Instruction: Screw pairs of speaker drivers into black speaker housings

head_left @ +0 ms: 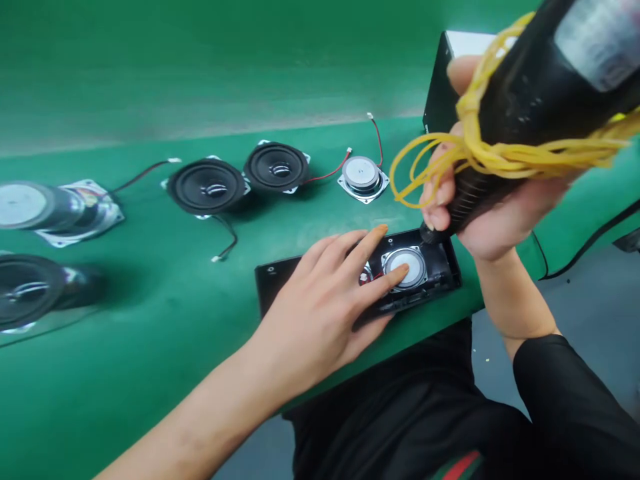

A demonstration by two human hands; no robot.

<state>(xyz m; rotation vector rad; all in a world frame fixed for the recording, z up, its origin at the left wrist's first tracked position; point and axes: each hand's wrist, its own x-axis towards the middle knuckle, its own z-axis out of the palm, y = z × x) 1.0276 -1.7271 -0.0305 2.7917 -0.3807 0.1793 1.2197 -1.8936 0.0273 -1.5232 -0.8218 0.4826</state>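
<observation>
My left hand [333, 290] lies spread across a black speaker housing [280, 270], one fingertip resting on the small silver-backed speaker [406, 267] seated inside it. Part of a second speaker [365, 275] shows between the fingers; the rest is hidden. In my right hand [505, 207] is a black electric screwdriver [525, 87], with the fingers wrapped round its lower body. Yellow bands [500, 157] are tied about the tool. Its nose points down at the speaker's upper right corner, and I cannot make out whether the bit touches a screw.
Loose speakers [206, 187] with wire leads lie on the green bench [165, 360], some face up, others magnet up. On the left, a stacked pair of speakers [25, 207] is blurred. Behind my right hand stands a black-and-white box [436, 87]. A black cable [590, 247] runs along the right.
</observation>
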